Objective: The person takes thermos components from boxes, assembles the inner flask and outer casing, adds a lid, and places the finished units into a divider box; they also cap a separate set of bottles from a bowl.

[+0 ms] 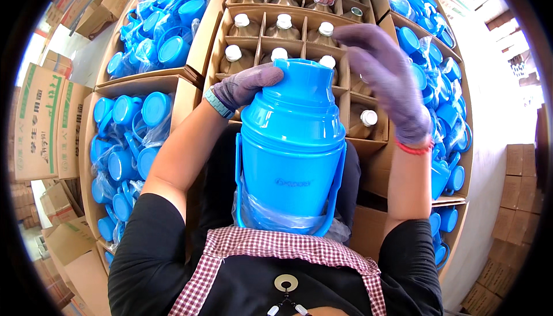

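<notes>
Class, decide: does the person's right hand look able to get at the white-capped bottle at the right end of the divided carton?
Probably yes. The right hand hangs open above the carton, and the white-capped bottle sits uncovered just beside it; the blue flask stands off to the left.

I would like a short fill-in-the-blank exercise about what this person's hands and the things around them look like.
1. The flask held against the lap is ____ in colour.
2. The left hand rests on the flask's ____.
3. Both hands wear ____ gloves; the right hand is lifted, fingers spread.
4. The bottles in the divided carton have ____ caps.

Missing words: blue; top; purple; white
</notes>
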Demonstrator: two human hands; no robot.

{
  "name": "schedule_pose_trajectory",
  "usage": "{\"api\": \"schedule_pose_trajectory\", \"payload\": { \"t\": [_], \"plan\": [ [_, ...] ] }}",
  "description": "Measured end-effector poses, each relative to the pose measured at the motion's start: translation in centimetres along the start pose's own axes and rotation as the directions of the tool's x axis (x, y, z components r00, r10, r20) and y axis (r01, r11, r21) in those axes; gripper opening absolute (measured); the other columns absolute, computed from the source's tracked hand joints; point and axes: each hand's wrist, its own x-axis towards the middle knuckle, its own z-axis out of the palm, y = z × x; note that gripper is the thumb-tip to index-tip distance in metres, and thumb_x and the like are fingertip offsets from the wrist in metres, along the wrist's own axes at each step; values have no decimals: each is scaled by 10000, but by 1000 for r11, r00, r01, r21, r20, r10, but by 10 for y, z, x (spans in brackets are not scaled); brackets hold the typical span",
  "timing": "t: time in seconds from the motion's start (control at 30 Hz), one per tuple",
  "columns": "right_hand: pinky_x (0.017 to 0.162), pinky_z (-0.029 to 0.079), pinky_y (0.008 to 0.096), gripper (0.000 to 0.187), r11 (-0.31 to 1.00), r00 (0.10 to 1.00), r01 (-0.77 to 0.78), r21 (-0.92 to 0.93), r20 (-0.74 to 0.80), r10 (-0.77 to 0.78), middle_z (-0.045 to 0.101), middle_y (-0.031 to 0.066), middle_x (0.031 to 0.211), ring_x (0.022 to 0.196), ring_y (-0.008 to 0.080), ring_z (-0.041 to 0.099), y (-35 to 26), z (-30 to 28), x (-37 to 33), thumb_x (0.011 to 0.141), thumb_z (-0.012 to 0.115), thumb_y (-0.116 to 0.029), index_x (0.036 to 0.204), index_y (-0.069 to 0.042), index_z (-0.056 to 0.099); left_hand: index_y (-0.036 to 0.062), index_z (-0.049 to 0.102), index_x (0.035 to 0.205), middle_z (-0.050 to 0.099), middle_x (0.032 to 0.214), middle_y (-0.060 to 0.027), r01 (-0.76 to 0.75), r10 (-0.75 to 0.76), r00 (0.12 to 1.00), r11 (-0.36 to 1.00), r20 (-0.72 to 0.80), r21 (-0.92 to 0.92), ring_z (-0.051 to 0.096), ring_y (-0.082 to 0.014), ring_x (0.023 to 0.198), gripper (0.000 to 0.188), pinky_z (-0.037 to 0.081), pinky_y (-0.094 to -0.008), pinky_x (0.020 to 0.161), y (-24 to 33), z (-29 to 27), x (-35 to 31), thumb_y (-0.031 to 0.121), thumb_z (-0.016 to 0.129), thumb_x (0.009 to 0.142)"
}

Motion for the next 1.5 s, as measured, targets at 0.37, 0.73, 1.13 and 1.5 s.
{"api": "schedule_pose_trajectory", "payload": {
  "t": [0.37,0.73,1.13,1.5],
  "plan": [
    [918,541,335,533,946,993,25,323,102,-61,681,77,1050,1017,176,660,-3,42,5,912,783,-376,1289,-32,629,12,400,1544,562,1447,-195,-31,78,946,988,-314,153,602,-300,1293,1012,503,-423,1096,13,48,-37,694,701,859],
    [1157,405,411,935,606,979,-144,782,203,-29,512,164,1467,1372,268,501,55,62,-23,826,821,-497,1544,-63,407,21,420,1538,574,1415,-160,150,135,843,871,-521,468,588,-248,1283,852,500,-366,1073,20,88,-42,596,661,958],
    [1087,484,434,676,960,908,255,-111,370,-198,640,170,1370,1264,298,629,-116,31,-29,786,850,-230,1401,-82,611,11,455,1491,691,1225,-170,180,-258,945,924,-203,-338,722,-250,1087,642,624,-390,917,-44,-17,-35,490,517,1068],
    [998,548,411,334,763,652,640,-91,590,-476,690,137,1164,1105,295,683,-188,30,-7,912,750,-274,1209,-128,713,14,409,1529,714,1152,-161,-462,462,800,881,-383,98,743,-243,1022,574,639,-382,874,-16,87,-68,379,504,1096]
  ]
}}
